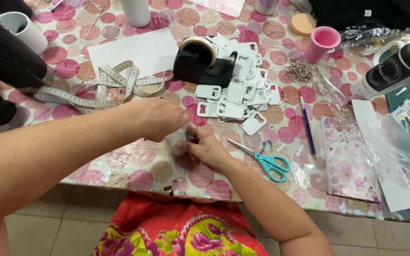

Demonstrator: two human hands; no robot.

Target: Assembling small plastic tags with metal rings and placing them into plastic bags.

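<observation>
My left hand (160, 118) and my right hand (206, 148) meet over the near edge of a table with a pink dotted cloth (119, 161). Between their fingers they pinch a small clear plastic piece (179, 138), mostly hidden by the fingers. Just behind the hands lies a pile of white flat bottle-opener blanks (238, 90). A black tape dispenser (200, 64) stands beside that pile. Teal-handled scissors (264, 159) lie right of my right hand.
A white measuring tape (100, 87) and white paper sheet (134, 50) lie at the left. A blue pen (308, 125), metal rings (299, 72), pink cup (322, 43), clear bags (352, 156) and a black-and-white bottle (395, 71) are at the right. A dark object (1, 57) fills the far left.
</observation>
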